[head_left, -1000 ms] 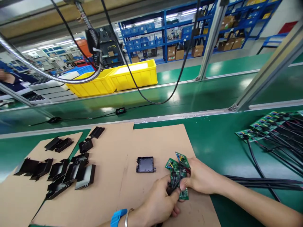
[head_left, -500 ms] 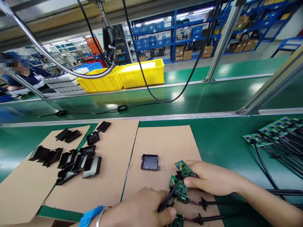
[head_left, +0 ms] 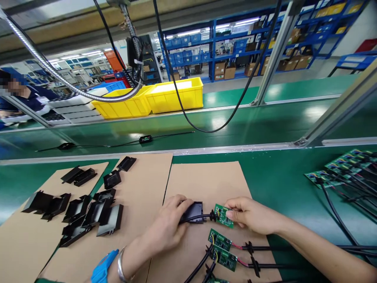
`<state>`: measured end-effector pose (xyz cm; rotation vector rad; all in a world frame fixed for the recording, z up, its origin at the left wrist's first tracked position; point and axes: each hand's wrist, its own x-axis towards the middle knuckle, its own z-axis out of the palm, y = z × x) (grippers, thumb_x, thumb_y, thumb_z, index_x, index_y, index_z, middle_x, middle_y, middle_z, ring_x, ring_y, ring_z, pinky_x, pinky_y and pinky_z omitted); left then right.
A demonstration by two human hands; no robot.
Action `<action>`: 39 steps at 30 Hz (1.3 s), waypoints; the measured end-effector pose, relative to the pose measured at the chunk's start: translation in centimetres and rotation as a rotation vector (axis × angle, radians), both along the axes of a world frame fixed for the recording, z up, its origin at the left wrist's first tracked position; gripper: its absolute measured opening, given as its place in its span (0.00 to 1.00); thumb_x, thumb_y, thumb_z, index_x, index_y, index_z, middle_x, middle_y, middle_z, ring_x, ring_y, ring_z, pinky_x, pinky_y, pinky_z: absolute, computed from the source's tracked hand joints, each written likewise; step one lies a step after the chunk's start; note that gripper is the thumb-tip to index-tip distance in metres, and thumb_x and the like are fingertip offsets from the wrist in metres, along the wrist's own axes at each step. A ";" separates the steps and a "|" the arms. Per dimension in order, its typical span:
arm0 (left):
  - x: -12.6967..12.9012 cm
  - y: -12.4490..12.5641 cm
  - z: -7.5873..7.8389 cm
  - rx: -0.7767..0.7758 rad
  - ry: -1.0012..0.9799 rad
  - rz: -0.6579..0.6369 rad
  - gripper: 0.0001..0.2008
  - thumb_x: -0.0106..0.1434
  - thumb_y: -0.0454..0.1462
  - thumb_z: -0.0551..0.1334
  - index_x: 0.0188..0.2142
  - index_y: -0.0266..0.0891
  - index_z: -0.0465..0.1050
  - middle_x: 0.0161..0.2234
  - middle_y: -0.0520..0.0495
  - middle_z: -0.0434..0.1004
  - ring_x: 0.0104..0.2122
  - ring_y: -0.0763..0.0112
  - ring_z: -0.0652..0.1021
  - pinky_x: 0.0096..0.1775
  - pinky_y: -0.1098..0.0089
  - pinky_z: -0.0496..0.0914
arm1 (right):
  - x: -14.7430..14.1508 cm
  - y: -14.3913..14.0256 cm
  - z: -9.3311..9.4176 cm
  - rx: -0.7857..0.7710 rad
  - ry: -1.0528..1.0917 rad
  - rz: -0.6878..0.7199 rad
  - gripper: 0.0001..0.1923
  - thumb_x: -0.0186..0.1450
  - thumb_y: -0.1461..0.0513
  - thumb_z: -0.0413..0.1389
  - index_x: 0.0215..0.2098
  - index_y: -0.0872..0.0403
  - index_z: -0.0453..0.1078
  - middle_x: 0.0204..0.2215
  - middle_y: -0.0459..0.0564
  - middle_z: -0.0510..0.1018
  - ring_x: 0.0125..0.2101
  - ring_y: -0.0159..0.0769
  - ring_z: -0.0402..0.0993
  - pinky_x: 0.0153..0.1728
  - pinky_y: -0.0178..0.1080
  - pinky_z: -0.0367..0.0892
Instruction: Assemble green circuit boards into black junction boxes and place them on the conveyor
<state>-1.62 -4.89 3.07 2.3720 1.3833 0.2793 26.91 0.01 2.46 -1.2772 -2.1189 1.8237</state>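
Note:
My right hand pinches a green circuit board by its right edge, just right of a shallow black plastic case. A black cable with a black grommet runs left from that board across the case. My left hand is closed round this cable and covers the left part of the case. Below lie more green circuit boards on the cardboard, with red wires and black cables leading off both sides.
Several black case parts lie on cardboard sheets at left. Wired circuit boards are heaped on the green bench at right. A black cable hangs in a loop ahead. Yellow bins stand behind; a person is at far left.
My right hand has lifted one board away from the others and moved it up beside the case. My left hand has moved up and left with its cable onto the case.

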 end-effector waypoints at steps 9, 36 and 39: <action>4.8 1.8 3.4 -0.262 -0.348 0.099 0.36 0.58 0.50 0.64 0.61 0.38 0.57 0.50 0.39 0.72 0.41 0.61 0.76 0.41 0.62 0.73 | -0.5 1.5 4.2 0.362 -0.074 0.107 0.11 0.68 0.59 0.49 0.28 0.54 0.64 0.22 0.40 0.62 0.24 0.28 0.57 0.27 0.33 0.53; 4.0 4.1 1.2 -0.196 -0.033 -0.065 0.23 0.58 0.40 0.67 0.52 0.39 0.67 0.45 0.42 0.69 0.40 0.59 0.76 0.43 0.59 0.72 | -2.1 2.1 1.8 0.891 -0.319 0.285 0.09 0.66 0.64 0.56 0.43 0.48 0.72 0.32 0.44 0.74 0.31 0.32 0.70 0.26 0.36 0.51; 4.1 4.0 0.7 -0.178 0.002 -0.084 0.21 0.60 0.39 0.65 0.52 0.41 0.67 0.46 0.43 0.69 0.40 0.60 0.76 0.42 0.61 0.73 | -2.4 2.1 1.6 0.867 -0.343 0.321 0.05 0.65 0.63 0.57 0.39 0.49 0.71 0.30 0.44 0.73 0.29 0.32 0.69 0.25 0.36 0.48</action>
